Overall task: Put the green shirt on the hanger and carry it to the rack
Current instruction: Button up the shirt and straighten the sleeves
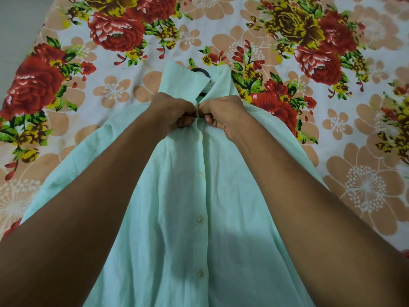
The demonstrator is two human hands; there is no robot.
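Note:
The pale green shirt (194, 196) lies front-up on the bed, collar at the far end, with a row of several white buttons down its placket. A black hanger (202, 73) sits inside the collar; only a curved piece of it shows between the collar flaps. My left hand (174, 110) and my right hand (221, 111) meet just below the collar. Each pinches one edge of the shirt front at the top button. My forearms cover both shoulders and sleeves of the shirt.
A floral bedsheet (309, 85) with red and yellow roses and beige flowers covers the bed all around the shirt. A strip of grey floor (15, 21) shows at the top left corner, past the bed's edge.

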